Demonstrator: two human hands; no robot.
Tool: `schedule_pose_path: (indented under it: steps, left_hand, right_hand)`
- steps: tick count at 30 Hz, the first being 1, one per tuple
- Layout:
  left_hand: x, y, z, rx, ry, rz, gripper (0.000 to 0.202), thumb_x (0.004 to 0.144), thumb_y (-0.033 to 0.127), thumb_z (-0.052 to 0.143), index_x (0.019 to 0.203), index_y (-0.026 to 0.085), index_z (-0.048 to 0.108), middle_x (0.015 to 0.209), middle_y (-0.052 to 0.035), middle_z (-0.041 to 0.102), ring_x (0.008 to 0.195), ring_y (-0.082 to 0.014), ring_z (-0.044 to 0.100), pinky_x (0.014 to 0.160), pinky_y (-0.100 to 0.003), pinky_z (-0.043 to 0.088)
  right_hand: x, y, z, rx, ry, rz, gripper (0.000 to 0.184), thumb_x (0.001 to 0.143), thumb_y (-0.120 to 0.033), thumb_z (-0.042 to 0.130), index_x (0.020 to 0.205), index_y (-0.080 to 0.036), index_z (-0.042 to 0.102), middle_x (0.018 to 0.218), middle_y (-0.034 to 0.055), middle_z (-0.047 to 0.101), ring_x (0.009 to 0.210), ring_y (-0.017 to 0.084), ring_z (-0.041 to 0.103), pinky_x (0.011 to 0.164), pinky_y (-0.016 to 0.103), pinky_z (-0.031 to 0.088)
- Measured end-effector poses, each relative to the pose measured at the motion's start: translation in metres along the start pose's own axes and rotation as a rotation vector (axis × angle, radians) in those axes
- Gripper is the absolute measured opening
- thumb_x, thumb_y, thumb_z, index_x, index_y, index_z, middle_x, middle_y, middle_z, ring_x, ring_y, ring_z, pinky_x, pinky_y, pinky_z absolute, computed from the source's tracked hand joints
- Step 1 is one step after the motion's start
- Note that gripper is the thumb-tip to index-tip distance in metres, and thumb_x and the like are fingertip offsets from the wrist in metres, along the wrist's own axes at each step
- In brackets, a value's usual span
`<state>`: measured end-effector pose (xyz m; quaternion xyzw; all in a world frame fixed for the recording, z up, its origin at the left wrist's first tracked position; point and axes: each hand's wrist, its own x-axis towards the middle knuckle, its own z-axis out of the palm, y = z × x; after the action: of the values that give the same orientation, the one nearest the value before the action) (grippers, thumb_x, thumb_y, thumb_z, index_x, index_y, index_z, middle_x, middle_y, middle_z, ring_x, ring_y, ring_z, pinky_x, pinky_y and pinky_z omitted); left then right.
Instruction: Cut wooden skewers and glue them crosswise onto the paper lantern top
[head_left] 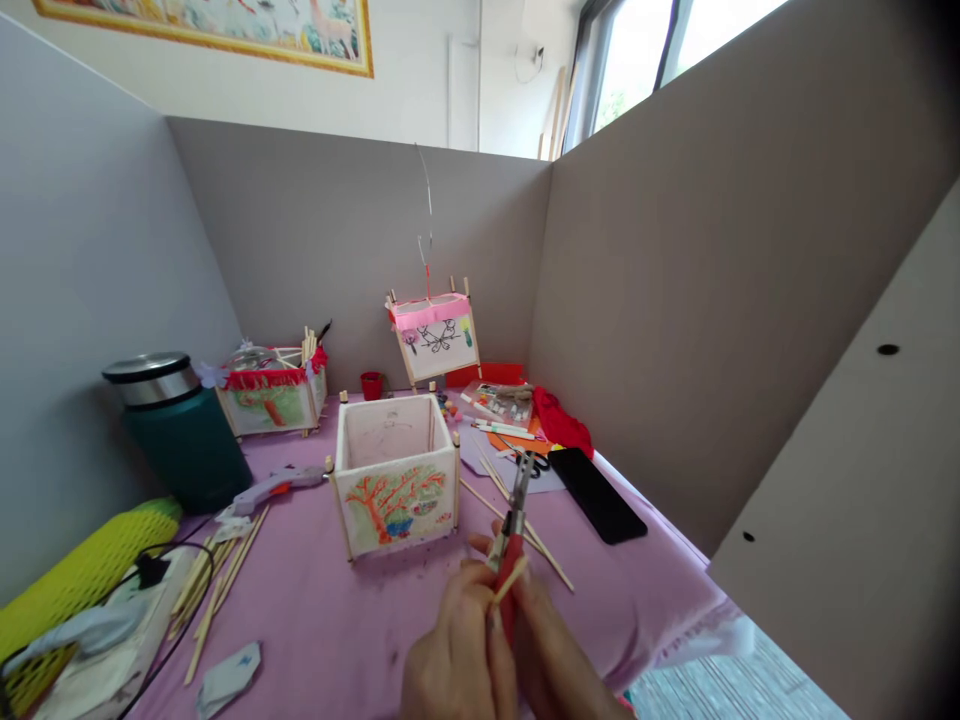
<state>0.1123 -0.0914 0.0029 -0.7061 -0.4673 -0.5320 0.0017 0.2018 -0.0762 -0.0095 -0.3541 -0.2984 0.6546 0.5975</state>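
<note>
My left hand (457, 635) is closed, with a short thin wooden stick (511, 580) between its fingers. Close against it, my right hand (551, 645) is wrapped round a red-handled metal tool (516, 520) that points up and away; its exact kind is unclear. Stick and tool cross near the fingertips, but I cannot tell whether they touch. Just beyond the hands stands a white open-topped box (397, 500) with stick corner posts and a coloured tree drawing. Longer wooden sticks (551, 555) lie behind the tool.
A phone (596, 492) and black-handled scissors (534, 462) lie right. On the left are a glue gun (277, 487), green bottle (180, 440), loose sticks (225, 585) and a power strip (142, 640). A decorated lantern (435, 340) hangs behind; grey partitions (360, 220) enclose the table.
</note>
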Motion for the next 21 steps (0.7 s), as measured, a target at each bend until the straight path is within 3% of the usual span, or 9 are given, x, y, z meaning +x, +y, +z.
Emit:
schedule_pose_path:
  steps: [3,7,9,11,14,17,21]
  left_hand:
    - [-0.01,0.003,0.01,0.126,0.02,0.109,0.019,0.093,0.021,0.041,0.101,0.02,0.059,0.106,-0.0109,0.071,0.059,-0.015,0.067,0.053,-0.024,0.049]
    - [0.008,-0.003,-0.003,-0.072,-0.088,0.123,0.023,0.095,0.022,0.034,0.1,0.018,0.057,0.102,-0.0119,0.07,0.084,-0.0174,0.069,0.064,-0.023,0.051]
    - [0.026,-0.011,-0.017,-0.198,-0.218,0.009,0.023,0.095,0.023,0.035,0.094,0.019,0.058,0.085,-0.0068,0.07,0.075,-0.0152,0.067,0.064,-0.022,0.05]
    - [0.046,-0.021,-0.029,-0.257,-0.321,-0.253,0.027,0.095,0.03,0.037,0.079,0.019,0.057,0.064,-0.0007,0.062,0.054,-0.0119,0.058,0.052,-0.021,0.043]
    - [0.068,-0.032,-0.04,-0.387,-0.416,-0.476,0.033,0.093,0.038,0.041,0.071,0.018,0.055,0.059,0.002,0.057,0.047,-0.0092,0.046,0.046,-0.02,0.034]
    - [0.078,-0.035,-0.043,-0.402,-0.434,-0.526,0.032,0.089,0.039,0.045,0.069,0.018,0.056,0.056,0.0031,0.053,0.048,-0.0096,0.043,0.047,-0.021,0.031]
    - [0.083,-0.033,-0.044,-0.341,-0.475,-0.499,0.032,0.088,0.037,0.045,0.065,0.018,0.056,0.058,0.0019,0.056,0.052,-0.0114,0.048,0.052,-0.022,0.033]
  right_hand:
    - [-0.002,-0.01,0.008,0.16,0.025,0.158,0.057,0.068,-0.056,0.073,0.112,-0.02,0.062,0.104,0.0062,0.068,0.108,0.022,0.058,0.095,0.032,0.042]
    - [0.003,-0.027,0.003,0.148,0.078,0.107,0.047,0.065,-0.042,0.077,0.104,-0.017,0.065,0.1,0.0073,0.069,0.099,0.024,0.062,0.09,0.035,0.045]
    - [0.002,-0.039,-0.007,-0.003,0.042,0.069,0.044,0.066,-0.038,0.075,0.104,-0.017,0.065,0.103,0.0075,0.068,0.098,0.025,0.062,0.091,0.037,0.044]
    - [-0.003,-0.052,-0.016,-0.248,-0.027,0.085,0.041,0.07,-0.034,0.072,0.107,-0.018,0.064,0.108,0.0069,0.066,0.102,0.025,0.06,0.093,0.038,0.043]
    - [-0.014,-0.067,-0.022,-0.604,-0.155,0.161,0.044,0.073,-0.03,0.07,0.115,-0.02,0.061,0.111,0.0058,0.063,0.106,0.025,0.057,0.094,0.038,0.041]
    - [-0.019,-0.072,-0.021,-0.787,-0.255,0.137,0.047,0.075,-0.03,0.068,0.12,-0.021,0.058,0.11,0.0056,0.063,0.104,0.025,0.057,0.093,0.038,0.042]
    - [-0.018,-0.067,-0.017,-0.931,-0.276,0.093,0.052,0.077,-0.032,0.066,0.127,-0.022,0.052,0.118,0.0067,0.059,0.111,0.026,0.053,0.097,0.04,0.038]
